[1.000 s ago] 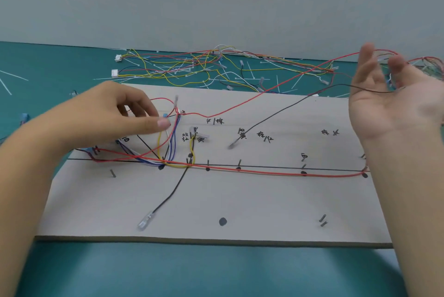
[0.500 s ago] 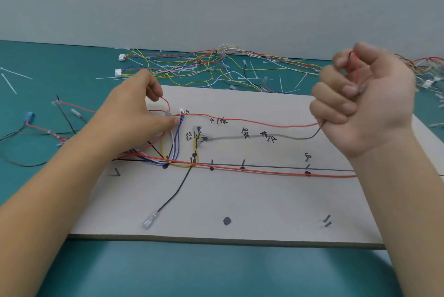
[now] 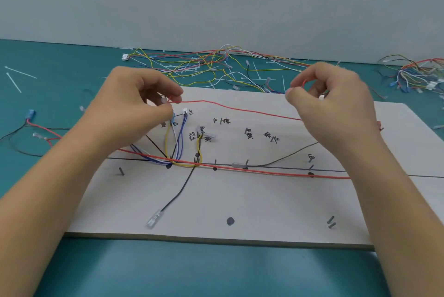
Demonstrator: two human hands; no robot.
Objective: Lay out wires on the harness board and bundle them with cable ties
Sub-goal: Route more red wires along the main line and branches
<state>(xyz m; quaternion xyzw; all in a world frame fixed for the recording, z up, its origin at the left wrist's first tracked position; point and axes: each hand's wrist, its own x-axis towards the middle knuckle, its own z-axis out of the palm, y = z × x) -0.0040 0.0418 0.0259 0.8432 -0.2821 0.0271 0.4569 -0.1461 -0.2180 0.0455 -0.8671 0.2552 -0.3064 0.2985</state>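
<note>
A pale harness board [image 3: 240,207] with pegs and handwritten labels lies on the teal table. A long red wire [image 3: 230,106] stretches above it between my hands. My left hand [image 3: 141,109] pinches its left end, near a clear terminal, over the board's upper left. My right hand [image 3: 336,102] pinches the wire's other part, curled into a small loop at my fingertips. Along the drawn line lie a second red wire [image 3: 276,172], yellow, blue and white wires, and a black wire [image 3: 179,194] ending in a clear terminal near the front edge. A dark wire [image 3: 288,156] runs under my right hand.
A tangle of loose wires and white cable ties [image 3: 204,66] lies behind the board. More wires [image 3: 418,75] are heaped at the far right. A blue connector with red and black leads [image 3: 30,114] sits left of the board. The grey wall stands close behind.
My right hand has opened from a fist into a pinch on the red wire and dropped the dark wire, whose terminal now lies on the line. My left hand rose, lifting the wire's end.
</note>
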